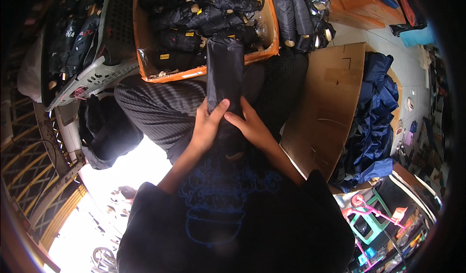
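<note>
Head view — cardboard sheet (327, 105), orange box (206, 72), grey crate (109, 64), pale tiled floor (388, 42).

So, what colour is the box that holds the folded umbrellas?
Orange; the cardboard box shows best in the head view, above both hands.

Black sleeved bundle (224, 72) at centre; orange box (204, 72) at 12 o'clock, black bundles with yellow tags inside; grey pinstriped trousers (160, 109) at 9; brown cardboard (330, 103), navy fabric (376, 113) at 3.
</note>
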`<state>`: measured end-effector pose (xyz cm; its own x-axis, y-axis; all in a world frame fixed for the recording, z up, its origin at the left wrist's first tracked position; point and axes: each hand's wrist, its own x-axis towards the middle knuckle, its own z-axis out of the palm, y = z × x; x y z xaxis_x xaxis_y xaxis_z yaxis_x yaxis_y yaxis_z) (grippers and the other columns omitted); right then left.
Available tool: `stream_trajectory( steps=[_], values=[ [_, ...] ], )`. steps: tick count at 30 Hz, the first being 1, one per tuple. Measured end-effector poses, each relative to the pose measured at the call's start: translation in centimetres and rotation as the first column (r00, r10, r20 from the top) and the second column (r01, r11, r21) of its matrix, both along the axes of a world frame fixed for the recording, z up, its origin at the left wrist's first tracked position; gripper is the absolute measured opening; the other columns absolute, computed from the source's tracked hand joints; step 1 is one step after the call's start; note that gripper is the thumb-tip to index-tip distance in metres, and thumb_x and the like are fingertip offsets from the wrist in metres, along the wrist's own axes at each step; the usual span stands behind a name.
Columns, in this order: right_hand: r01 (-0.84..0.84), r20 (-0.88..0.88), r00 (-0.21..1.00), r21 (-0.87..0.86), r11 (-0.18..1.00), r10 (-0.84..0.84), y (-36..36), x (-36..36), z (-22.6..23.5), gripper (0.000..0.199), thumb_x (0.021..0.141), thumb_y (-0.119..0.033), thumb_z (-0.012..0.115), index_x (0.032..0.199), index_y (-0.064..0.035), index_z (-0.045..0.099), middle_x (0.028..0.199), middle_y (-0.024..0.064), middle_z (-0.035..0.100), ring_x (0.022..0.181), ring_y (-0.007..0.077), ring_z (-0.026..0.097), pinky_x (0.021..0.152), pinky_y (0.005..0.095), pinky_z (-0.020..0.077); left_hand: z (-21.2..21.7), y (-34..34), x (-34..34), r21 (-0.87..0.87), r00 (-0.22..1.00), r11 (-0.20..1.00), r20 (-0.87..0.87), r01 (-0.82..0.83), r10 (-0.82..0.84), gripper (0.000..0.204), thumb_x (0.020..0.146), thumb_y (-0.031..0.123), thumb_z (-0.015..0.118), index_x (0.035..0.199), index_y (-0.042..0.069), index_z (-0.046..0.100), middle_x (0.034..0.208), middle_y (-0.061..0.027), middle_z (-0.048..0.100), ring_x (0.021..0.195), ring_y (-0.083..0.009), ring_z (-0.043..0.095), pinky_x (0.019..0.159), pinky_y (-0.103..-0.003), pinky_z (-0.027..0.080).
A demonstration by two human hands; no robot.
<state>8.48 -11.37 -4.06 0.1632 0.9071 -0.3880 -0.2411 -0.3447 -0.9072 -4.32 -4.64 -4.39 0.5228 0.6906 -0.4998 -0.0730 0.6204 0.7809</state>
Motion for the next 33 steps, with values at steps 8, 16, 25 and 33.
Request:
stream_trajectory(
  steps=[8, 16, 25, 33],
  values=[
    [0.066, -0.133, 0.989, -0.041, 0.997, -0.071, -2.3, -0.2, -1.5, 0.056, 0.093, -0.025, 0.057, 0.138, 0.0026, 0.039, 0.129, 0.0159, 0.053, 0.12, 0.0225, 0.05, 0.101, 0.0327, 0.0384, -0.5, -2.5, 0.2, 0.171, 0.999, 0.985, -0.04, -0.003, 0.01, 0.043, 0.098, 0.022, 0.052, 0.133, -0.003, 0.044, 0.12, -0.0115, 0.059, 0.113, -0.0173, 0.053, 0.099, -0.03, 0.038],
    [0.111, -0.333, 0.932, -0.12, 0.987, -0.145, -1.7, 0.5, -0.7, 0.046, 0.096, -0.027, 0.054, 0.131, 0.0012, 0.048, 0.119, 0.0109, 0.059, 0.108, 0.0164, 0.055, 0.095, 0.0291, 0.0419, -0.2, -0.9, -0.6, 0.475, 0.997, 0.88, 0.075, -0.009, -0.031, 0.043, 0.095, 0.013, 0.046, 0.134, -0.003, 0.043, 0.122, -0.0139, 0.054, 0.117, -0.0195, 0.049, 0.101, -0.031, 0.035],
    [0.041, -0.275, 0.959, -0.12, 0.992, -0.073, -1.2, 0.3, -0.1, 0.044, 0.096, -0.024, 0.054, 0.132, 0.0005, 0.048, 0.117, 0.0094, 0.059, 0.107, 0.0149, 0.055, 0.094, 0.0285, 0.0416, -0.4, 1.0, -0.8, 0.542, 0.99, 0.84, -0.102, -0.03, 0.101, 0.008, 0.088, 0.0, 0.064, 0.096, -0.003, 0.061, 0.094, -0.0067, 0.058, 0.086, -0.0128, 0.056, 0.077, -0.025, 0.046],
    [0.093, -0.274, 0.954, -0.119, 0.989, -0.122, -1.2, 0.1, -0.6, 0.043, 0.096, -0.025, 0.055, 0.13, 0.0005, 0.05, 0.113, 0.0081, 0.06, 0.102, 0.0131, 0.056, 0.09, 0.0279, 0.0429, 1.7, 2.0, -1.9, 0.909, 0.971, 0.358, -0.236, 0.212, 0.024, 0.024, 0.072, -0.006, 0.068, 0.095, -0.001, 0.061, 0.097, -0.0143, 0.059, 0.09, -0.0238, 0.059, 0.082, -0.031, 0.047]
  ],
)
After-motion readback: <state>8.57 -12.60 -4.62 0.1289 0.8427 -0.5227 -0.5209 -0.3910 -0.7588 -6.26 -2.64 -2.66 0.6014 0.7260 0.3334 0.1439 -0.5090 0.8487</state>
